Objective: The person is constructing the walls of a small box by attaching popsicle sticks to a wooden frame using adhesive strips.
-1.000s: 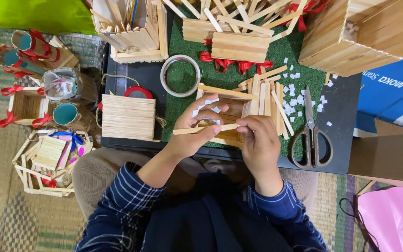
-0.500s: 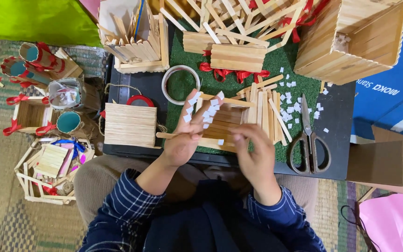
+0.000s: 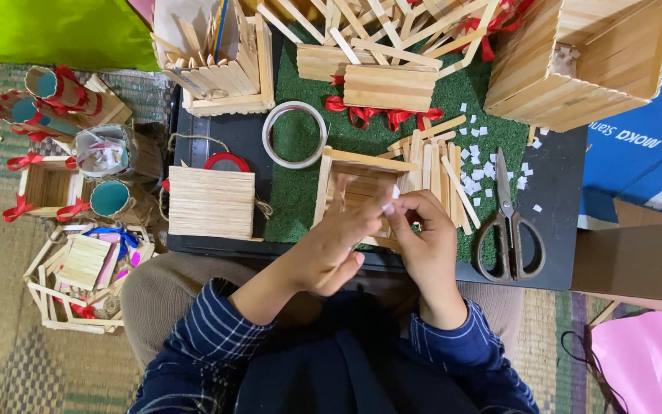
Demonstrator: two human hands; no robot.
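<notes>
My left hand and my right hand meet over the near edge of the black board, fingertips together. Between those fingertips is a small white scrap, pinched by my right hand. My left hand is curled around a thin wooden stick, whose end shows below the palm. Just behind the hands, an open square frame of wooden sticks lies on the green mat, partly hidden by my fingers.
Scissors lie right of my hands, with loose sticks and white scraps between. A tape ring and a flat stick panel sit left. Stick boxes and a large wooden box stand behind.
My hands have drawn closer together and nearer to me. The left hand's fingers, spread before, have curled in, and the stick it held crosswise is now mostly hidden under the palm.
</notes>
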